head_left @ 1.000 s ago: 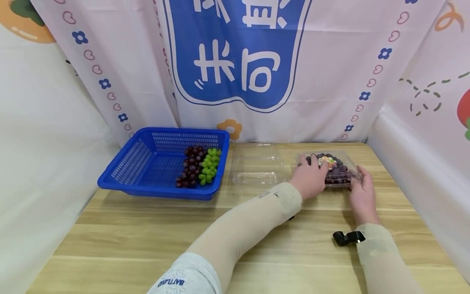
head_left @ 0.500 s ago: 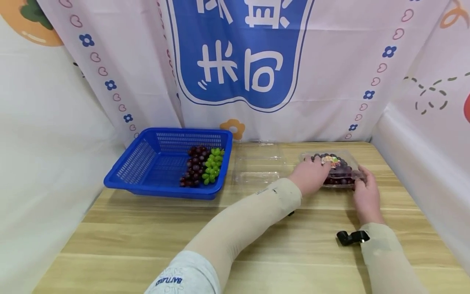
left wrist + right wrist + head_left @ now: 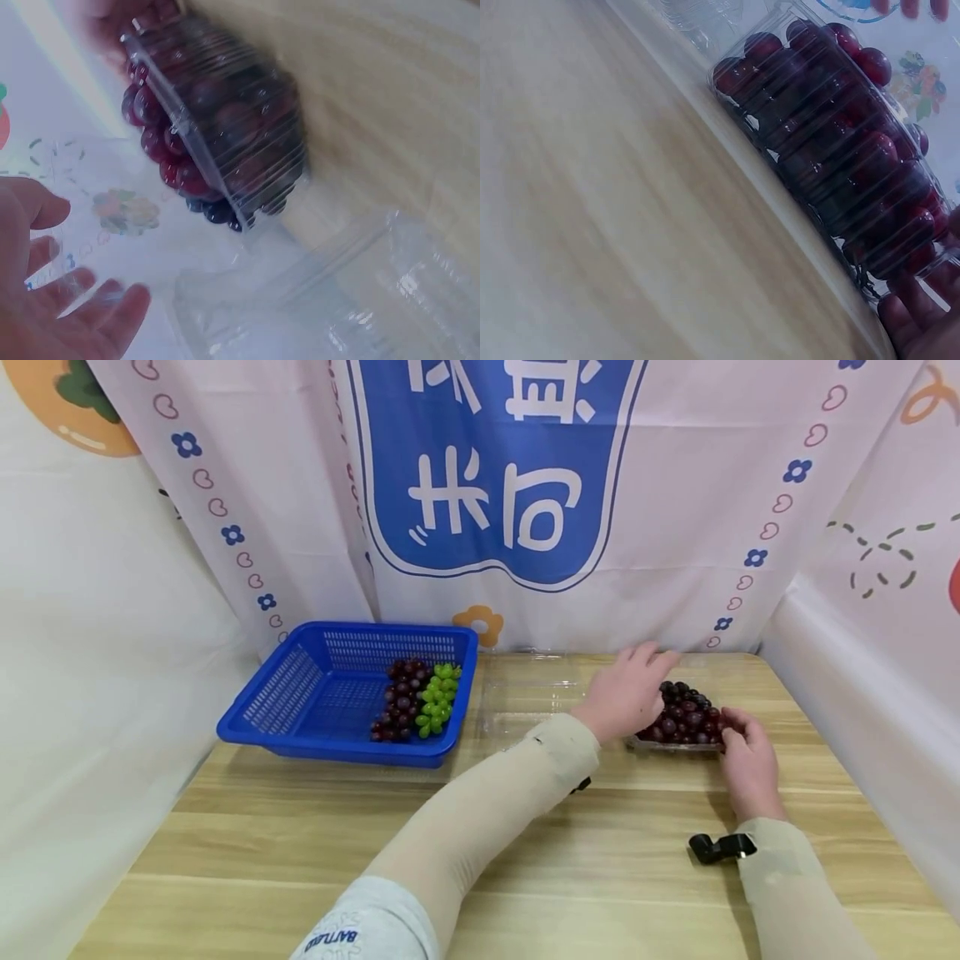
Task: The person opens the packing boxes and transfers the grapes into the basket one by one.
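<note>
Dark red grapes (image 3: 684,717) fill a clear plastic fruit box (image 3: 821,135) at the right back of the table. Its lid stands raised, and a fruit sticker (image 3: 126,210) on it shows in the left wrist view. My right hand (image 3: 750,764) grips the box's right end, thumb in front. Over the box's left side is my left hand (image 3: 624,693), fingers spread beside the raised lid, pinching nothing; whether they touch the lid I cannot tell.
A blue basket (image 3: 281,745) at the left holds a bunch of dark red grapes (image 3: 401,702) and a bunch of green grapes (image 3: 438,700). Another clear plastic box (image 3: 528,693) stands between the basket and the grape box. A white printed cloth (image 3: 675,527) hangs behind the table.
The lid, lying over the grapes earlier, has swung up and back. My left hand has lifted from it, moving up and slightly left. My right hand stays at the box's right end.
</note>
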`<action>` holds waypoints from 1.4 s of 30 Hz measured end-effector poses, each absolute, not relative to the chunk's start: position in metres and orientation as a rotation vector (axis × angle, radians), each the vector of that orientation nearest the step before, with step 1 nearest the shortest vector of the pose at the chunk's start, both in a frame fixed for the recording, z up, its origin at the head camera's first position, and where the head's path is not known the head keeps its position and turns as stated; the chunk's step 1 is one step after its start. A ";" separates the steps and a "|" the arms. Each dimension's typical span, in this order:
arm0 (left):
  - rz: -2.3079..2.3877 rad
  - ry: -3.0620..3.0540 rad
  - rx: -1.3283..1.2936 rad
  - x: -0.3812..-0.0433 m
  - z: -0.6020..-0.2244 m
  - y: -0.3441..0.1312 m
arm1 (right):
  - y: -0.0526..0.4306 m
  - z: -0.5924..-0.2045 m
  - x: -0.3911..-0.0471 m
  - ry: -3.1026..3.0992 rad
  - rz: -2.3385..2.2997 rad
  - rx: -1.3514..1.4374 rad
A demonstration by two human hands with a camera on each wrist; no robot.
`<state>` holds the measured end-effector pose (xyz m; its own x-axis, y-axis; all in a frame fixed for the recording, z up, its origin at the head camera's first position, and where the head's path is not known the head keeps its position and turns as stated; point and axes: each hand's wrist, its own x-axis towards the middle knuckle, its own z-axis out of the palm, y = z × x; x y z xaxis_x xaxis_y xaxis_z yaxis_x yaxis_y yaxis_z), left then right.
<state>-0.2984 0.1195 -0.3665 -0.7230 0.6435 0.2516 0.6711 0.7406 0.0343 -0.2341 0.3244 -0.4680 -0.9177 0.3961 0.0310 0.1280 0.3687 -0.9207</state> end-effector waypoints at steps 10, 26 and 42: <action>-0.196 -2.646 -0.963 -0.298 -0.359 0.115 | 0.323 -0.468 -0.233 -2.346 1.589 -0.481; 0.033 -2.768 -1.145 -0.284 -0.378 0.141 | 0.321 -0.469 -0.234 -2.335 1.603 -0.440; 0.149 -3.008 -0.976 -0.284 -0.395 0.164 | 0.320 -0.467 -0.234 -2.346 1.604 -0.453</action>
